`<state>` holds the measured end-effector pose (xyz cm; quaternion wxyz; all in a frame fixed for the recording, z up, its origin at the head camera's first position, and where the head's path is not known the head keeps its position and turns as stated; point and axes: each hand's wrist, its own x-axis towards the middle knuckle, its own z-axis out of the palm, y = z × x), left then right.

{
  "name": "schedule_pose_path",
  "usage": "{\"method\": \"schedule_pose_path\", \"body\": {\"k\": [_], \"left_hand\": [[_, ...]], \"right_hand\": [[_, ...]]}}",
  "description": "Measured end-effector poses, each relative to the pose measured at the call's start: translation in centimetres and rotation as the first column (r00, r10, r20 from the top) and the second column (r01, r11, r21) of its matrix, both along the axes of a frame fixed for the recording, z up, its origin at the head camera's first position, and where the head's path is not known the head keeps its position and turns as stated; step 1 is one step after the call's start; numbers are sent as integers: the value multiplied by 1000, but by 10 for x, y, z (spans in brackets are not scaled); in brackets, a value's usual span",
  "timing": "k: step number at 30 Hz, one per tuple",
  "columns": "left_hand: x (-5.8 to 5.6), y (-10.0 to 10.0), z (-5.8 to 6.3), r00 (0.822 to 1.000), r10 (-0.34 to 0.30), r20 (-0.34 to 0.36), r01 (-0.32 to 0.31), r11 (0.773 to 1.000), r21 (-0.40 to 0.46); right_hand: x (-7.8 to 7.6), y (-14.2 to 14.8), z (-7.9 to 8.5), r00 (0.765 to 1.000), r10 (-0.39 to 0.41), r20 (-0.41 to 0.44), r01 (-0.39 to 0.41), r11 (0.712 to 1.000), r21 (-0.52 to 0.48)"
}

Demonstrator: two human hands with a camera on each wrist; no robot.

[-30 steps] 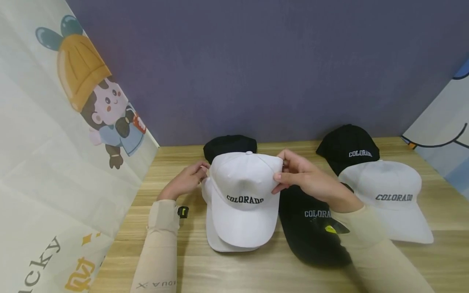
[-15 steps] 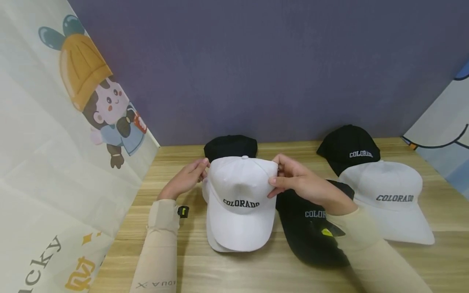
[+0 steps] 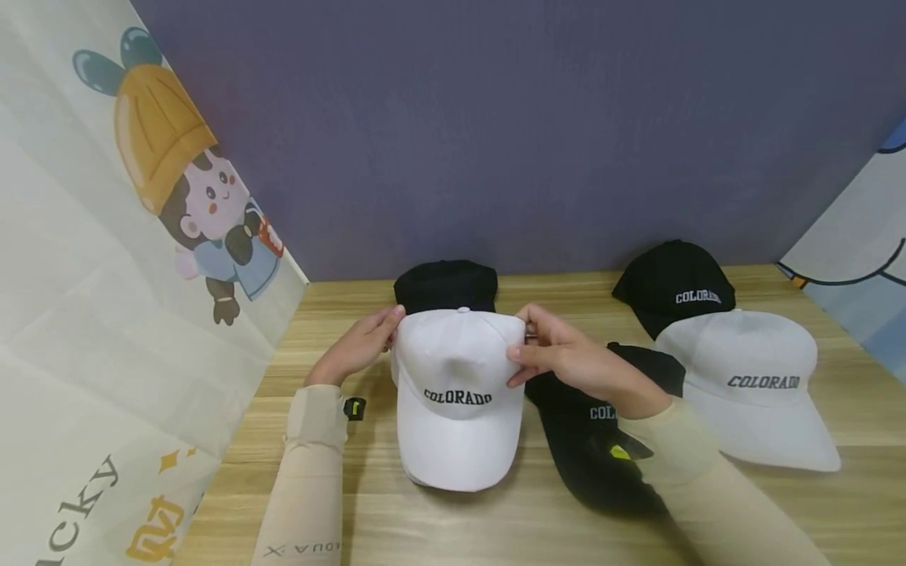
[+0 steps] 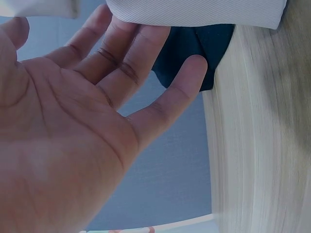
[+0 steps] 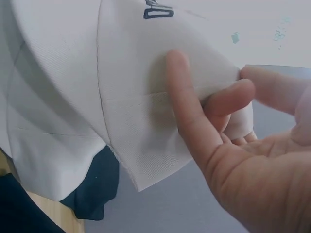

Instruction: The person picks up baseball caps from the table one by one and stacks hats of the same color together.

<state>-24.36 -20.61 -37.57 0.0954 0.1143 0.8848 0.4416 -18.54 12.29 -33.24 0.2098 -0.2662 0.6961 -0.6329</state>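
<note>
A white baseball cap [image 3: 456,369] lettered COLORADO faces me at the middle of the table, over another white cap [image 5: 46,165], which it mostly covers in the head view. My right hand [image 3: 566,358] pinches the upper cap's right edge, thumb on the front and fingers behind. At the left side, my left hand [image 3: 361,346] holds its thumb by the upper cap's edge. In the left wrist view its fairly straight fingers [image 4: 131,68] reach to the lower white cap [image 4: 204,12], where some fingertips are hidden.
Behind the white caps sits a black cap [image 3: 446,284] by the purple back panel [image 3: 495,141]. To the right lie another black cap [image 3: 594,448], partly under my right forearm, a white cap [image 3: 743,354], and a black cap [image 3: 672,275] behind it. Wood-grain table [image 3: 396,527] underneath.
My right hand has brought the upper white cap left and slightly down, so it now covers nearly all of the lower one. My left thumb has come up to the cap's edge.
</note>
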Motion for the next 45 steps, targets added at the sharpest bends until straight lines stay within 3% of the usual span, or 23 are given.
{"method": "schedule_pose_path", "body": {"k": [5, 21, 28, 33, 40, 45], "left_hand": [[1, -1, 2, 1000, 3, 17, -3, 1000, -23], [-1, 0, 2, 1000, -10, 9, 10, 1000, -12], [0, -1, 1, 999, -51, -8, 51, 999, 1], [0, -2, 0, 996, -83, -25, 83, 996, -11], [4, -1, 1, 998, -63, 10, 64, 996, -67], [4, -1, 0, 994, -109, 10, 109, 993, -47]], "right_hand": [[-3, -5, -7, 999, -37, 28, 36, 999, 40], [-7, -15, -21, 993, -116, 11, 113, 983, 144], [-6, -16, -25, 976, -177, -128, 206, 940, 271], [-6, -18, -26, 969, -200, -145, 237, 921, 308], [-7, -19, -32, 955, -198, -221, 272, 880, 390], [-7, -21, -33, 945, -192, -265, 291, 863, 412]]}}
